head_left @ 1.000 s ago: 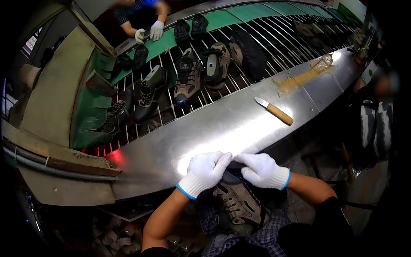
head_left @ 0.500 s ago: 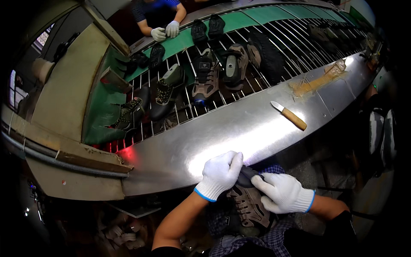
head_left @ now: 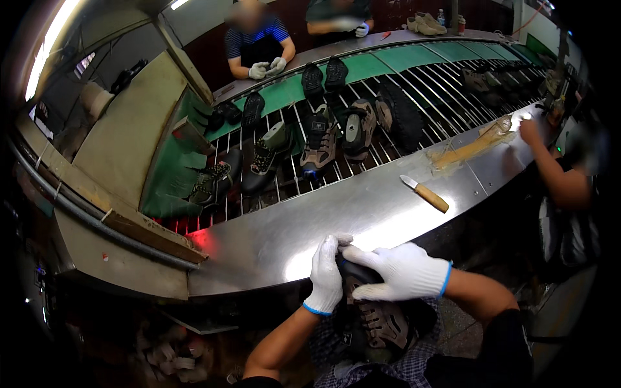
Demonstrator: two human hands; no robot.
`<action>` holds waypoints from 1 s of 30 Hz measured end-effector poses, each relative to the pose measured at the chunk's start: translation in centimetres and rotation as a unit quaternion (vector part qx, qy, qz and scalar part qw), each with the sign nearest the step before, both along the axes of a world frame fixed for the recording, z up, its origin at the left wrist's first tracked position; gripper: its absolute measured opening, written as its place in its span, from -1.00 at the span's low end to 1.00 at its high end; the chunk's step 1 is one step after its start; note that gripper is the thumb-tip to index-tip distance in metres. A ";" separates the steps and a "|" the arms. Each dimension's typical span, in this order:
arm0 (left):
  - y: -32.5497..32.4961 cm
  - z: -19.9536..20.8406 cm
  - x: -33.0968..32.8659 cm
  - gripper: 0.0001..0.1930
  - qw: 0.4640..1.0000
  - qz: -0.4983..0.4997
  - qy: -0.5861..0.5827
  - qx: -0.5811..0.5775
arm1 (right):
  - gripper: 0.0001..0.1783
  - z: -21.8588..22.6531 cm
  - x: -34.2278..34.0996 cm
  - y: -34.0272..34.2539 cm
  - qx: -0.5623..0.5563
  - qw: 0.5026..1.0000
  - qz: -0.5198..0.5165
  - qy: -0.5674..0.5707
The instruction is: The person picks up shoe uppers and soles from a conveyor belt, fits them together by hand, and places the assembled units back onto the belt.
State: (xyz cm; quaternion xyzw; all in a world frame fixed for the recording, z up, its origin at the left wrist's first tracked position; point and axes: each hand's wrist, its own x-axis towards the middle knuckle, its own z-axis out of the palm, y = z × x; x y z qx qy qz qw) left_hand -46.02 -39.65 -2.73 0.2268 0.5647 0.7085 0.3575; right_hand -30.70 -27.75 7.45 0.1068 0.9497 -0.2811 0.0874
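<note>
A brown and black lace-up shoe (head_left: 386, 325) rests in my lap, its toe pointing away from me toward the metal counter. My left hand (head_left: 325, 277), in a white knit glove, wraps the left side of the toe, its fingertips bent over the front. Across the top of the toe lies my right hand (head_left: 404, 275), gloved too, its thumb and fingers gripping the shoe. Both hands cover most of the toe. Beyond them, a knife (head_left: 424, 193) with a wooden handle lies on the counter (head_left: 272, 242).
Several shoes and soles, among them a brown shoe (head_left: 319, 143), stand on a rack of metal rods (head_left: 446, 97). Two gloved people are behind the green strip (head_left: 369, 63). At the right, another person's arm (head_left: 550, 158) reaches over the counter. Tape (head_left: 469, 147) covers part of the counter.
My right hand has moved left across the toe. My left hand has turned from a fist-like grip to lie along the toe's side. The view has tilted up, and a person's arm appears at right.
</note>
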 end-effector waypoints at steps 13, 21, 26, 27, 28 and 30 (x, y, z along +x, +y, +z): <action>-0.9 5.1 -0.4 -0.49 0.986 -0.154 -0.030 -0.050 | 0.13 1.3 -0.4 -0.7 -0.129 0.980 -0.029 0.148; -4.8 0.5 -2.1 -0.39 0.962 -0.174 -0.209 0.037 | 0.20 5.2 2.1 -1.7 -0.106 0.975 -0.088 0.174; -10.0 -0.2 3.3 -0.19 0.925 -0.190 -0.257 -0.206 | 0.32 3.7 4.4 -1.9 -0.194 0.866 0.011 0.461; -11.9 -3.3 2.9 -0.10 0.917 -0.162 -0.325 -0.166 | 0.35 3.1 4.8 -1.6 -0.263 0.836 0.041 0.480; -12.9 -3.2 1.9 -0.05 0.896 -0.251 -0.364 0.024 | 0.34 1.5 5.5 -0.5 -0.367 0.830 0.066 0.414; -12.1 -4.5 -1.8 -0.03 0.900 -0.233 -0.366 -0.039 | 0.14 -4.7 7.3 0.0 -0.585 0.731 -0.108 0.336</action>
